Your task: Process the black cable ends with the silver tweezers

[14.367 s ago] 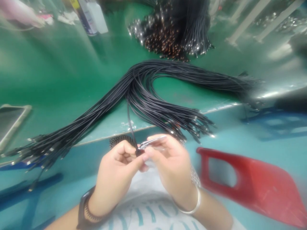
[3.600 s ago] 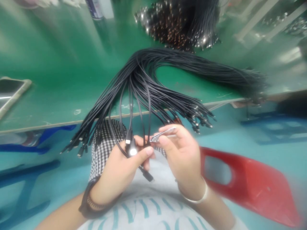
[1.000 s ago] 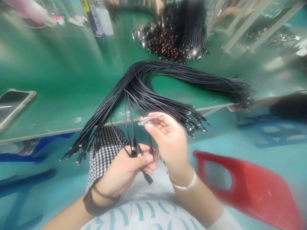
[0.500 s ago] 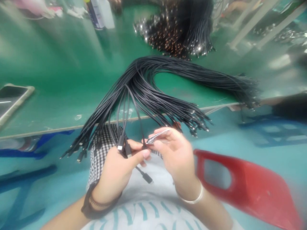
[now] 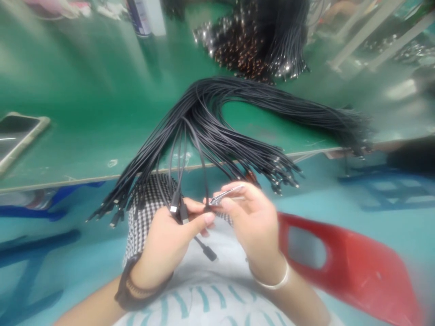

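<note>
My left hand (image 5: 173,235) is closed round several black USB cables (image 5: 183,212), their plugs sticking out above the fingers and one plug hanging below the thumb. Between its thumb and forefinger is the end of one cable (image 5: 206,181). My right hand (image 5: 253,222) pinches a small shiny nail clipper (image 5: 226,194), whose jaws meet that cable end at the left fingertips. Exactly where the jaws touch is too blurred to tell. From the held ends, the cables run up into a large bundle of black cables (image 5: 200,97) draped over the table edge.
More cables (image 5: 251,45) with shiny ends are heaped at the back of the green table (image 5: 84,90). A phone (image 5: 20,136) lies at the left, and a spray can (image 5: 139,18) stands behind. On my right is a red plastic stool (image 5: 356,258).
The view has shifted slightly. Both hands keep nearly the same pose, with the clipper still at the cable end.
</note>
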`<state>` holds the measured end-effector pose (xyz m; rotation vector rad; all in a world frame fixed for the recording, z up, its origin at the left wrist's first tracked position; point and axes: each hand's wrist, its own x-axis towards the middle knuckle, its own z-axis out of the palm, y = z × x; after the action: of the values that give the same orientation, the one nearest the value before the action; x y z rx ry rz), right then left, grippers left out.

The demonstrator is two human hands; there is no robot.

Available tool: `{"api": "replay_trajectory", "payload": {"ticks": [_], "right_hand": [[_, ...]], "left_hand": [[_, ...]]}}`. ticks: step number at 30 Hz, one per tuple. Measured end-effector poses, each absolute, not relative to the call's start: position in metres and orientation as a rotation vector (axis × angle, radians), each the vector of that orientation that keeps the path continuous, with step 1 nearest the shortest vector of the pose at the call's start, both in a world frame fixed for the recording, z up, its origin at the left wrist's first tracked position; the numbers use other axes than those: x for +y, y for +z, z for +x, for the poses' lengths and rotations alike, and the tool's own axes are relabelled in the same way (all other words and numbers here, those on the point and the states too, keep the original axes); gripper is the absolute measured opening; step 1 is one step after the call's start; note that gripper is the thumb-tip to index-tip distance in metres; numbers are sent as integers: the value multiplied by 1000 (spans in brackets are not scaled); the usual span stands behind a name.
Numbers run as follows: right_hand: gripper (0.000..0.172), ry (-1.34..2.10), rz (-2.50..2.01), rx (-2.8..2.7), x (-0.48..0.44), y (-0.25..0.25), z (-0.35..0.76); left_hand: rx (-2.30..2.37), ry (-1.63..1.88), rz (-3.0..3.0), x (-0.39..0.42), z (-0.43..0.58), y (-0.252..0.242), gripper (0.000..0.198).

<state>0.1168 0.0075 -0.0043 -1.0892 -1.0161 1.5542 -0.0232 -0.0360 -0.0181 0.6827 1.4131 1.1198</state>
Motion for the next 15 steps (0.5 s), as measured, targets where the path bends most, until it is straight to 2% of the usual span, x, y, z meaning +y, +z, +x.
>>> {"api": "replay_trajectory", "payload": {"ticks": [8, 15], "right_hand": [[17, 1625, -1006, -845, 9, -11, 115], [17, 1674, -954, -862, 11, -10, 120]], "left_hand": [[1472, 1092, 790, -33, -20, -12, 20], [1299, 1057, 576, -33, -19, -15, 23]]}}
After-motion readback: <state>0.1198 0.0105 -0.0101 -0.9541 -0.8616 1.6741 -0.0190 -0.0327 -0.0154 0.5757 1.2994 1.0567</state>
